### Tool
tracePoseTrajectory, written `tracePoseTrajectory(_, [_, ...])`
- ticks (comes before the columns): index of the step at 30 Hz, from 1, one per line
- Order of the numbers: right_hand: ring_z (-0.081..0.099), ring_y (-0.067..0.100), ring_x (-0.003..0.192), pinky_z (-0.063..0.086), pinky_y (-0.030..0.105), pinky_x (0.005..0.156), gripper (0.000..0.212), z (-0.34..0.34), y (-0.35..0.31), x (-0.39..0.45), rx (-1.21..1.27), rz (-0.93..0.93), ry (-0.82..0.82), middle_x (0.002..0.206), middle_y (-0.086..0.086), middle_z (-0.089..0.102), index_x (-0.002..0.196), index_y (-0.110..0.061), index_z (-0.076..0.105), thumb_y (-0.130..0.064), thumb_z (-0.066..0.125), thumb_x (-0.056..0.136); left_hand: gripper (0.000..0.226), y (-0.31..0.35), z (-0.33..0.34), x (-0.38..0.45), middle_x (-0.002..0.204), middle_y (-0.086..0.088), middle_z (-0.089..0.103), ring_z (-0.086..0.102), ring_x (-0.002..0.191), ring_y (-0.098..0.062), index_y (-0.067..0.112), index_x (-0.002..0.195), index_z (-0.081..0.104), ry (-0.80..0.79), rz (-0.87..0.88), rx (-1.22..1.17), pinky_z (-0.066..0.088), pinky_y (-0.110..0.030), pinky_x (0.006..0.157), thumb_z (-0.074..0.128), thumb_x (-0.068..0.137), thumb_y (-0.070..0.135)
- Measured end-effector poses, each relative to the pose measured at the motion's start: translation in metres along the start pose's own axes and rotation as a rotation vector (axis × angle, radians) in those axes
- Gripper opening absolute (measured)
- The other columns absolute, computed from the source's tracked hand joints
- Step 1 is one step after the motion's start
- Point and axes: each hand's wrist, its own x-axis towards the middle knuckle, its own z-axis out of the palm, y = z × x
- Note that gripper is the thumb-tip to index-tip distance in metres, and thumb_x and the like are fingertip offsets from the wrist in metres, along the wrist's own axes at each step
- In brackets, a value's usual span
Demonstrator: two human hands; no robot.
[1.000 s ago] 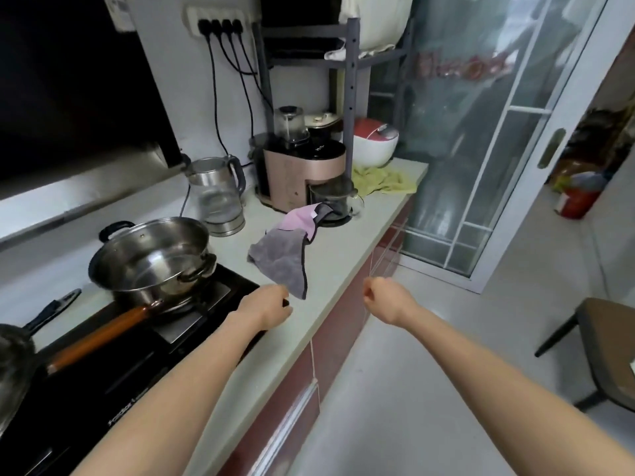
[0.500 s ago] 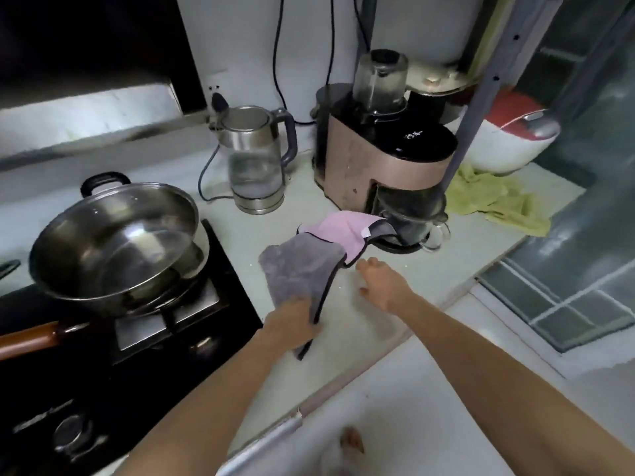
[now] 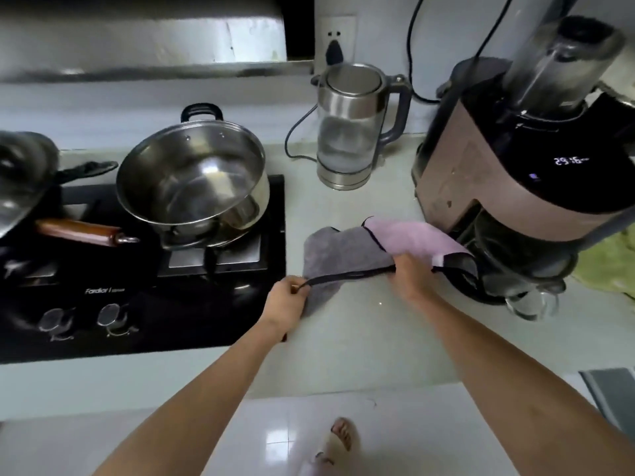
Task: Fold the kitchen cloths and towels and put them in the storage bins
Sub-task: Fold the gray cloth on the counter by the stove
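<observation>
Grey-and-pink cloth (image 3: 347, 255) is lain on the countertop (image 3: 360, 338), just right of the gas stove (image 3: 144, 297). Its dark-trimmed near edge is pinched at a corner by the left hand (image 3: 287, 302), fingers curled; farther right the same edge is gripped by the right hand (image 3: 410, 274). Both forearms are extended forward.

Both forearms are bare, no sleeves; a sandal (image 3: 338, 441) on one foot.

Counter (image 3: 360, 338) free; stove (image 3: 144, 304) left, blender (image 3: 508, 187) right.
</observation>
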Motion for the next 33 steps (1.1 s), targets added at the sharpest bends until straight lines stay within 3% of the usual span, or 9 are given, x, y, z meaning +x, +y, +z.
tracePoseTrajectory(3, [0.06,0.034,0.097,0.04,0.035,0.073,0.015,-0.016,-0.023,0.006,0.066,-0.061,-0.054,0.103,0.016,0.066,0.101,-0.005,0.058,-0.01,0.05,0.09,0.026,-0.006,-0.029,-0.015,0.066,-0.003,0.055,0.048,0.057,-0.013,0.009,0.076,0.06,0.092,-0.096,-0.23,0.039,-0.015,0.047,0.055,0.095,0.025])
tracePoseTrajectory(6, [0.059,0.036,0.097,0.043,0.036,0.075,0.018,-0.033,-0.047,0.0,0.027,-0.211,-0.061,0.108,0.02,0.065,0.103,-0.005,0.059,-0.014,0.049,0.092,0.025,-0.02,-0.057,-0.031,0.068,-0.003,0.057,0.053,0.065,-0.015,0.01,0.075,0.062,0.222,-0.173,-0.358,0.042,-0.02,0.056,0.056,0.094,0.025])
tracePoseTrajectory(13, [0.058,0.033,0.105,0.045,0.037,0.081,0.05,-0.066,-0.084,-0.05,-0.318,-0.401,-0.091,0.114,0.013,0.06,0.103,-0.012,0.063,-0.056,0.044,0.091,0.035,-0.052,-0.114,-0.086,0.077,-0.013,0.057,0.055,0.08,-0.028,0.008,0.063,0.055,0.444,-0.247,-0.236,0.051,-0.041,0.081,0.055,0.094,0.023])
tracePoseTrajectory(16, [0.059,0.032,0.098,0.049,0.035,0.08,0.055,-0.077,-0.091,-0.076,-0.288,-0.384,-0.185,0.103,0.012,0.063,0.098,-0.009,0.063,-0.061,0.052,0.084,0.034,-0.055,-0.132,-0.111,0.085,-0.015,0.056,0.055,0.083,-0.029,0.008,0.063,0.053,0.544,-0.236,-0.232,0.054,-0.04,0.068,0.053,0.095,0.02])
tracePoseTrajectory(20, [0.063,0.03,0.098,0.053,0.035,0.085,0.034,-0.086,-0.092,-0.095,-0.44,-0.396,-0.258,0.108,0.01,0.067,0.107,-0.014,0.065,-0.029,0.066,0.076,0.023,-0.057,-0.151,-0.139,0.109,-0.025,0.06,0.058,0.092,-0.035,0.001,0.083,0.058,0.62,-0.227,-0.278,0.046,-0.031,0.049,0.052,0.095,0.02])
tracePoseTrajectory(23, [0.058,0.032,0.11,0.048,0.033,0.087,0.033,-0.098,-0.096,-0.094,-0.454,-0.306,-0.133,0.121,0.014,0.059,0.116,-0.008,0.058,-0.008,0.055,0.083,0.029,-0.052,-0.165,-0.154,0.117,-0.026,0.059,0.059,0.104,-0.039,-0.006,0.101,0.062,0.694,-0.231,-0.306,0.054,-0.038,0.065,0.053,0.094,0.021])
tracePoseTrajectory(27, [0.052,0.038,0.115,0.045,0.039,0.089,0.033,-0.112,-0.105,-0.068,-0.199,-0.191,-0.021,0.125,0.021,0.054,0.122,-0.002,0.046,-0.011,0.048,0.09,0.02,-0.042,-0.181,-0.163,0.111,-0.027,0.061,0.061,0.096,-0.038,-0.003,0.096,0.057,0.784,-0.226,-0.317,0.054,-0.047,0.085,0.055,0.092,0.017])
tracePoseTrajectory(30, [0.054,0.038,0.111,0.045,0.039,0.082,0.037,-0.122,-0.104,-0.047,-0.127,-0.262,-0.031,0.118,0.018,0.059,0.111,-0.002,0.055,-0.033,0.055,0.09,0.024,-0.04,-0.186,-0.166,0.097,-0.021,0.058,0.058,0.074,-0.032,-0.005,0.106,0.058,0.842,-0.281,-0.327,0.055,-0.035,0.062,0.055,0.088,0.012])
tracePoseTrajectory(33, [0.059,0.033,0.099,0.041,0.031,0.069,0.027,-0.136,-0.099,-0.027,-0.23,-0.381,-0.098,0.101,0.015,0.062,0.087,-0.007,0.059,-0.033,0.065,0.084,0.013,-0.038,-0.171,-0.167,0.071,-0.012,0.048,0.041,0.051,-0.021,0.0,0.074,0.051,0.784,-0.37,-0.321,0.034,-0.016,0.031,0.056,0.086,0.002])
